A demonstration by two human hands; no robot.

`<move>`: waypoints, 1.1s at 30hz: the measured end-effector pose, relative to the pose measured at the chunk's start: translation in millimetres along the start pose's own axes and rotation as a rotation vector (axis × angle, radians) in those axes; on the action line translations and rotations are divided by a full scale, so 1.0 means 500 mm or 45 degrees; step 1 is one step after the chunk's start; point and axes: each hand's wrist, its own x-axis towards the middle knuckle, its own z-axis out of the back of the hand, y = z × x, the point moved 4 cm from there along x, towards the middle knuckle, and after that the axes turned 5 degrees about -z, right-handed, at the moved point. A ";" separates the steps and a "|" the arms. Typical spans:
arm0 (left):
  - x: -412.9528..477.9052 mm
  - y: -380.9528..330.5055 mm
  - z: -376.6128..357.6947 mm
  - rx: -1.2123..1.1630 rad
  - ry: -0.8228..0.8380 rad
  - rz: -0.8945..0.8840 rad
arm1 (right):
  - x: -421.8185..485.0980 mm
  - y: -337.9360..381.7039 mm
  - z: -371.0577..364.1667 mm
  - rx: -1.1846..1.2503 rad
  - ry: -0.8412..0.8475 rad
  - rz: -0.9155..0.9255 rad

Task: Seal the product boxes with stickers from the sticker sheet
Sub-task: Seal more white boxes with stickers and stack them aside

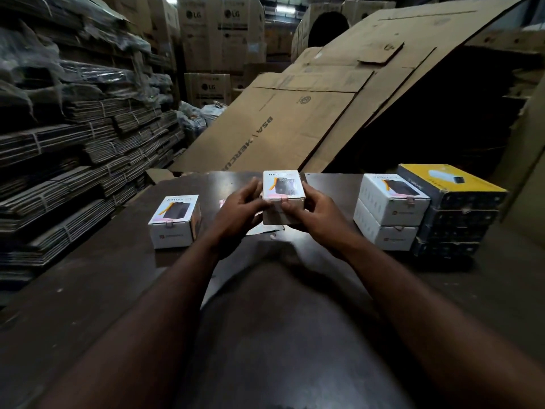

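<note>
at table centre, 12 o'clock from the wearer, the held box (283, 188) is gripped from both sides. left hand (239, 209) curls on its left face, right hand (317, 215) wraps the right face. the thumbs meet at the front lid edge, where a small pink sticker (285, 199) sits. can't tell if the box rests on the table (295, 349) or is lifted.

risks, my read:
- uneven thumb pressure: the sticker creases or bonds to one face only, and the lid pops later.
- squeezing the sidewalls could bow the flap and lift the sticker.
- the sticker sheet (265, 229) lies at 6 o'clock of the box, mostly hidden under the hands. setting the box down on it could crumple it.

around:
- left box (174, 221) at 8 o'clock, sticker on its front edge.
- white stack (392, 214) of two at 3 o'clock, touching a dark stack (454, 219) with a yellow top.
- leaning cardboard sheets (295, 119) at 12 o'clock, behind the table.
- flat carton bundles (73, 160) at 9 o'clock.

in the way: only the hands themselves, which cover the sheet.
</note>
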 end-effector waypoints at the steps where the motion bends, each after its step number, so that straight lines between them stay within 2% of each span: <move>1: 0.003 0.003 0.004 -0.109 -0.081 0.054 | -0.002 0.004 -0.002 0.014 0.021 0.019; 5: 0.008 0.009 0.017 -0.207 -0.341 0.092 | -0.003 0.006 -0.014 0.016 0.059 0.067; 8: 0.004 0.009 0.014 -0.253 -0.333 0.169 | -0.003 0.003 -0.013 0.010 0.086 0.029; 11: 0.004 0.013 0.015 -0.198 -0.369 0.148 | 0.001 0.005 -0.010 0.020 0.076 -0.062; 16: 0.005 0.016 0.013 -0.317 -0.253 0.171 | 0.006 0.001 -0.013 0.016 -0.106 -0.096; 23: 0.000 0.005 0.017 -0.434 -0.268 0.141 | 0.000 -0.008 -0.016 -0.095 0.004 -0.212; 25: 0.002 0.003 0.017 -0.488 -0.250 0.137 | -0.004 -0.003 -0.013 -0.025 0.067 -0.272; 28: 0.002 0.000 0.023 -0.344 -0.290 0.117 | -0.008 0.002 -0.015 0.138 0.145 -0.367; 31: -0.001 0.004 0.014 -0.267 -0.122 0.190 | -0.012 -0.001 -0.019 0.273 0.188 -0.407; 33: -0.004 0.004 0.007 -0.321 -0.019 0.236 | -0.009 -0.003 -0.016 0.220 0.159 -0.393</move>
